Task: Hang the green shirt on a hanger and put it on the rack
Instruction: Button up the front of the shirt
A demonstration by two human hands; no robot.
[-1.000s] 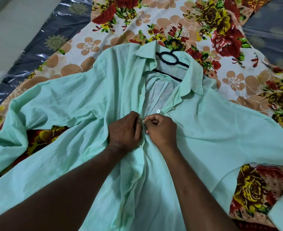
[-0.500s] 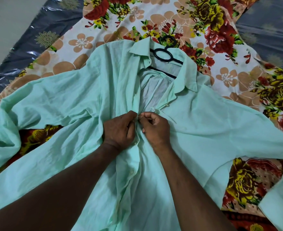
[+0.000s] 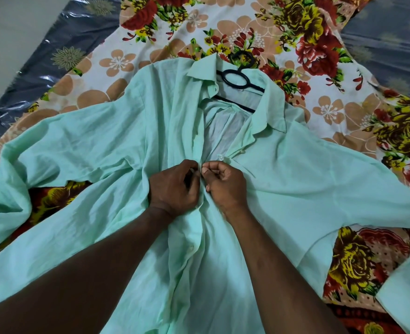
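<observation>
Since the hanger (image 3: 235,79) already sits inside the shirt (image 3: 307,179), its hook poking out past the collar (image 3: 271,109), the shirt lies front-up on the flowered sheet (image 3: 131,61) so the front can be closed before lifting. Both hands meet at the placket, just below the open neck. The left hand (image 3: 172,186) pinches one front edge and the right hand (image 3: 225,186) the other, their curled fingers (image 3: 207,169) almost touching, with cloth bunched between them. They seem to be fastening the front, though what passes between the fingertips is hidden. An unfastened button (image 3: 220,157) shows just above the right hand. The sleeves spread wide to either side. Closing the front should, I judge, keep the shirt from slipping off the hanger. No rack is in view.
</observation>
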